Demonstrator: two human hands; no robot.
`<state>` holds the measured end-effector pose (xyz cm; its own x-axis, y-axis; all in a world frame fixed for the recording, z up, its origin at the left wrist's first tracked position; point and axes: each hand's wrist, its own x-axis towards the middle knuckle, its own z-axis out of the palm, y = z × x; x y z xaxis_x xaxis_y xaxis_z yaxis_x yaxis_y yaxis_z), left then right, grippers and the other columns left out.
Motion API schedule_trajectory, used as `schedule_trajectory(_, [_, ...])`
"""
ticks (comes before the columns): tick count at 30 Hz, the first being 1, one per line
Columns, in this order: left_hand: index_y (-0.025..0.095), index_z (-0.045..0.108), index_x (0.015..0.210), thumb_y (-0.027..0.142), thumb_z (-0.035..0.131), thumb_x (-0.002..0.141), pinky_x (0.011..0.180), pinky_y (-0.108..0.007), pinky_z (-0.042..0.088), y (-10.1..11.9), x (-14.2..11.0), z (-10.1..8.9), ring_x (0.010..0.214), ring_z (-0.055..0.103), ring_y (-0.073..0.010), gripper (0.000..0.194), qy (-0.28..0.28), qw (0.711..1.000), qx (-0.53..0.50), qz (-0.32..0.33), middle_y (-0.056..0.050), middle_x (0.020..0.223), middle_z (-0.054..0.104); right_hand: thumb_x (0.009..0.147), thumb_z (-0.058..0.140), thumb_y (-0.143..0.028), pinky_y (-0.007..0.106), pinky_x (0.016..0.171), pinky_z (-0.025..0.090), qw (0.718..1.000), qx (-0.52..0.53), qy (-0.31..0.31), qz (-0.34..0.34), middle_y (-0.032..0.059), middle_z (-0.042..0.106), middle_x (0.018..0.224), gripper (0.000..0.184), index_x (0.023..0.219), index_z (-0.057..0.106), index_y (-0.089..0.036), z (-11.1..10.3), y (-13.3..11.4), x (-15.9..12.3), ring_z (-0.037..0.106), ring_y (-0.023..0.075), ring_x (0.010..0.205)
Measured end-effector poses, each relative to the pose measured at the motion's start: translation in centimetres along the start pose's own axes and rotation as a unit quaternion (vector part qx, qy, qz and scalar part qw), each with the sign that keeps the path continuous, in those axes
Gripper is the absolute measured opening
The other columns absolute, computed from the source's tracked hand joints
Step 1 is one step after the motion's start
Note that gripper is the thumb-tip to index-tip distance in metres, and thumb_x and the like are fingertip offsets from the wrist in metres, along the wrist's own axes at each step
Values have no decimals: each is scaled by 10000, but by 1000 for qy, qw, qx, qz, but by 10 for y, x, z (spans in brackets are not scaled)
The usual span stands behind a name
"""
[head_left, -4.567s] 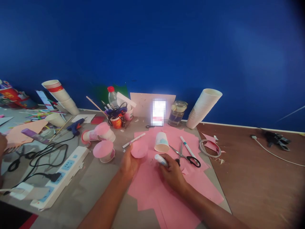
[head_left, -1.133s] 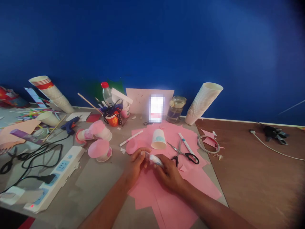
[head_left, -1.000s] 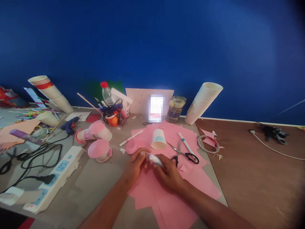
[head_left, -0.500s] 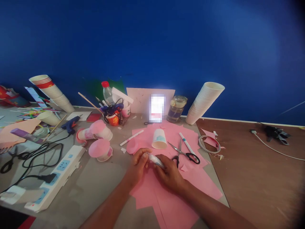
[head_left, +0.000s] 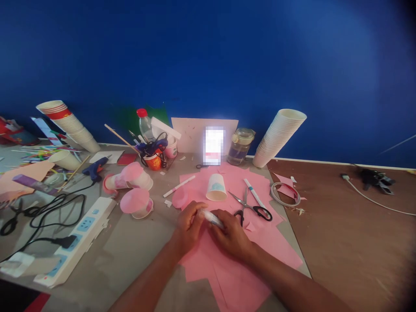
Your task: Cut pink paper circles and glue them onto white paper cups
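White glue stick (head_left: 212, 218): held level in the air above the pink paper, between both hands, its ends partly covered by them. Left hand (head_left: 190, 227): fingers (head_left: 196, 211) curled and closed around one end. Right hand (head_left: 231, 234): fingers closed around the other end, the two hands almost touching (the stick's label is too blurred to read).

Directly beneath: overlapping sheets of pink paper (head_left: 229, 281) on a grey bench (head_left: 133, 242). On the sheets: a paper cup (head_left: 216, 187), upright with a blue-green print, and open scissors (head_left: 255, 211) with black handles, beside a white marker (head_left: 254, 193). A pink paper disc (head_left: 180, 198) lies just beyond the left hand.

Further left: two pink-covered cups (head_left: 136, 201), a hot glue gun (head_left: 96, 168) and a white power strip (head_left: 78, 232). At the back, against the blue wall (head_left: 208, 52): a glass jar (head_left: 240, 147), a plastic bottle (head_left: 145, 128) with a red cap, and a tilted stack of paper cups (head_left: 279, 138).
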<state>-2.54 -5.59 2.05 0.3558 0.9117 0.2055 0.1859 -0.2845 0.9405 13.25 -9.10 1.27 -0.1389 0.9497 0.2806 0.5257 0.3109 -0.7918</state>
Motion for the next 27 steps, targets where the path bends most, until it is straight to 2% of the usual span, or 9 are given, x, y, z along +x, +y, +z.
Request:
schedule_trajectory(3, [200, 603, 1039, 291, 441, 883, 697, -268, 409, 0, 0, -1, 761, 537, -166, 243, -9, 999, 35, 36, -58, 866, 599, 738, 468, -97, 265, 581, 414, 1000, 0, 1, -5, 35, 636, 737, 172, 852, 569, -176, 0, -1, 0, 551, 163, 642])
schedule_trajectory(7, [209, 596, 1111, 296, 454, 874, 754, -295, 416, 0, 0, -1, 815, 554, -194, 289, -22, 998, 33, 39, -73, 909, 620, 745, 476, -100, 278, 606, 428, 1000, -5, 1, -1, 45, 656, 782, 187, 884, 572, -180, 1, 1, -1, 569, 176, 679])
schedule_trajectory(13, [199, 446, 1308, 287, 492, 851, 889, -344, 390, -4, -8, 5, 1015, 542, -238, 468, -50, 998, 24, 29, -114, 1160, 587, 811, 469, -149, 294, 649, 445, 1000, 1, -9, 7, 59, 670, 869, 189, 973, 557, -187, 2, 4, -3, 587, 189, 747])
schedule_trajectory(19, [160, 357, 1355, 326, 623, 753, 746, -325, 434, -6, -17, 12, 856, 570, -236, 678, -64, 998, 7, -4, -105, 1000, 627, 844, 439, -215, 304, 592, 399, 996, -85, -11, -35, 75, 648, 776, 133, 921, 533, -162, 4, 9, -5, 551, 203, 675])
schedule_trajectory(24, [160, 270, 1390, 313, 607, 759, 776, -339, 431, -1, -21, 16, 916, 560, -240, 731, -78, 997, 14, -5, -123, 1113, 588, 872, 407, -222, 297, 571, 361, 985, -161, -2, -61, 68, 628, 718, 145, 913, 530, -155, 8, 11, -8, 534, 201, 636])
schedule_trajectory(27, [155, 252, 1394, 315, 608, 752, 791, -359, 424, -1, -22, 18, 894, 556, -235, 752, -82, 996, 12, -18, -119, 1086, 594, 881, 413, -235, 294, 567, 351, 983, -176, -4, -58, 65, 620, 700, 145, 910, 532, -157, 9, 12, -10, 533, 203, 630])
